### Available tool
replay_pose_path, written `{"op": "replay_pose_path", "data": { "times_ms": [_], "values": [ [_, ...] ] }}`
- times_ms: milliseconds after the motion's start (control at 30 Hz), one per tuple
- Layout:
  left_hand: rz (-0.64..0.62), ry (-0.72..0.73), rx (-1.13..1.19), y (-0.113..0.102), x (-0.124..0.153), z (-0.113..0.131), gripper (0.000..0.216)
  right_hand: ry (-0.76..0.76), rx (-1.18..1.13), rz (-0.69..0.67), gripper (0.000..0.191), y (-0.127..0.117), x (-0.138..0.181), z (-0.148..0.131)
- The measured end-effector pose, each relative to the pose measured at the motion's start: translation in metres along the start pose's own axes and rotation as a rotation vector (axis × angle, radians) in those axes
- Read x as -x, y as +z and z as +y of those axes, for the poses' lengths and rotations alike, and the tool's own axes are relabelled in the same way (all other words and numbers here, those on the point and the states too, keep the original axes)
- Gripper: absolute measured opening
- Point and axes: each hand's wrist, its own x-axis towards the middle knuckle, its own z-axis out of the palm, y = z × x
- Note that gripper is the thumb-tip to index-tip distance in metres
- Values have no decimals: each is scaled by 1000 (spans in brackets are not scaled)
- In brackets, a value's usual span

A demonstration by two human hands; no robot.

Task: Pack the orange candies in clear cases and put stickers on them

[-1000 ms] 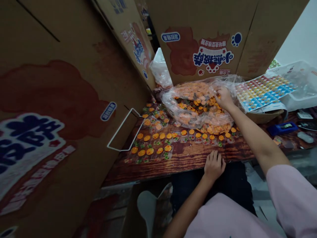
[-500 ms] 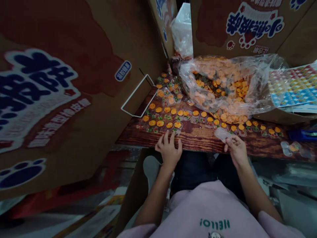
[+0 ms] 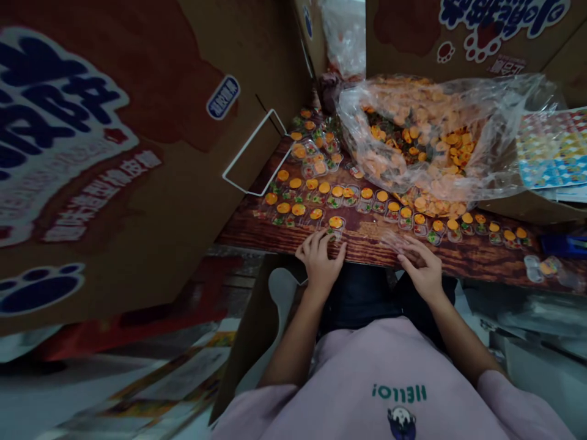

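Note:
Rows of small clear packets with orange discs lie on the dark wooden table. My left hand rests at the table's front edge with its fingers apart. Its fingertips touch the nearest orange-disc packet. My right hand lies on the table a little to the right. Its thumb and fingers pinch a small clear packet against the wood. Behind both hands a big clear plastic bag full of orange packets lies open.
Tall printed cardboard boxes wall in the left side and the back. A white wire handle juts from the left box. A colourful sticker sheet lies at the right, with a blue object near the table's right end.
My right hand left the bag, came back to the front edge with a clear packet and lowered it onto the table. My left hand slid left to the nearest orange packet. The view tilted down.

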Motion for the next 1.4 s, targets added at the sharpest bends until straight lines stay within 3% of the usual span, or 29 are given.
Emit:
{"op": "replay_pose_path", "data": {
  "times_ms": [100,200,333,433,567,667,733,900,1100,1267,1400],
  "values": [
    [-6,2,58,2,0,4,24,98,-131,32,23,9,4,5],
    [-76,28,117,1,-3,8,20,115,-32,78,24,10,-3,12],
    [-278,164,268,-4,-9,16,37,-97,402,141,20,-5,-18,16],
    [-389,251,342,-7,-12,22,46,-200,549,220,23,-21,-20,9],
    [-447,288,433,-5,-12,25,52,-10,294,111,32,-25,-8,-6],
    [-483,289,543,-2,-10,26,60,174,54,-29,36,-9,-2,-7],
    [-517,293,615,0,-9,27,64,210,9,-38,33,5,-2,-2],
    [-528,317,652,0,-9,28,63,169,127,43,25,34,-10,14],
    [-539,349,639,0,-12,24,51,216,136,15,23,46,-18,22],
    [-511,338,652,3,-10,22,45,23,417,-5,21,51,-19,15],
    [-486,340,665,5,-8,21,36,-21,522,-25,23,53,-15,9]
  ]
}}
